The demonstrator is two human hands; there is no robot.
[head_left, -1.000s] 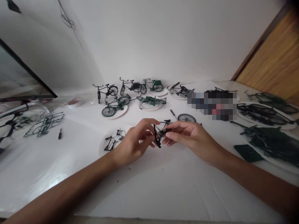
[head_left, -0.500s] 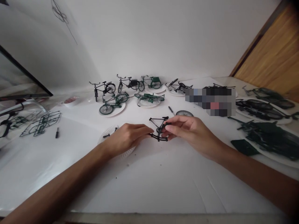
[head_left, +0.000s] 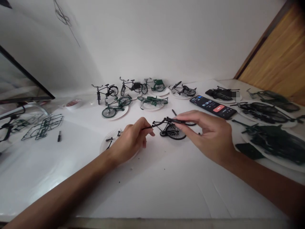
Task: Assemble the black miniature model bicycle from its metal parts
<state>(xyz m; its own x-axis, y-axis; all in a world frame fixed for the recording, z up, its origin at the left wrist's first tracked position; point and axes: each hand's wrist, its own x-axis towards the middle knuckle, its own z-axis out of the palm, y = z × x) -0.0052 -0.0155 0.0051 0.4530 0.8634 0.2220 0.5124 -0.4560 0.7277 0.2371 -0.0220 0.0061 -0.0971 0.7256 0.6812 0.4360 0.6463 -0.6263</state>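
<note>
Between finger and thumb, my right hand (head_left: 211,132) pinches a thin black plastic piece (head_left: 175,120). My left hand (head_left: 131,138) has its fingers bent round the other end of what looks like the same piece, just left of centre. Behind the piece rests a partly built black model bicycle (head_left: 175,131), its frame and one spoked wheel showing. A loose wheel lies mostly hidden behind my right fingers. Under my left hand is a white paper plate (head_left: 105,143) with small black parts (head_left: 109,139) on it.
Finished and part-built model bicycles (head_left: 128,86) stand or lie along the wall, several on paper plates. A phone (head_left: 212,106) lies at the right. Green parts frames (head_left: 49,126) and a small screwdriver (head_left: 59,136) are at the left. Tiny dark bits (head_left: 131,169) dot the white table.
Both hands have raised and turned the black piece, moving it away from me, over the bicycle frame. My right hand has shifted right, uncovering the frame's wheel.
</note>
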